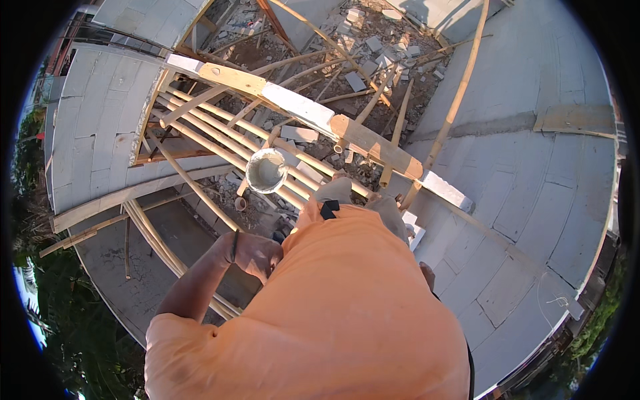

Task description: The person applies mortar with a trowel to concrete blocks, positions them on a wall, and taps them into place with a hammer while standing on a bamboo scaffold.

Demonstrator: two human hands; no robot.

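Note:
My left hand point(259, 255) is drawn in against the side of my orange shirt point(333, 300), its elbow bent and a dark band round the wrist. Its fingers are curled, and a small dark thing point(279, 237) shows beside them; what they hold, if anything, is hidden. Of my right hand point(427, 272) only a small sliver of skin seems to show past the shirt's right edge, its fingers hidden. In front of me a round bucket point(267, 171) with grey mortar-like paste in it stands on or beside the bamboo poles point(230, 143), apart from both hands.
Beyond the bucket runs a narrow wall top of white blocks point(298, 107) and wooden boards point(377, 143). Rubble and broken blocks point(355, 81) lie far below, crossed by slanting poles point(460, 93). Grey block walls point(500, 220) rise on the right, with another block wall point(93, 113) at left.

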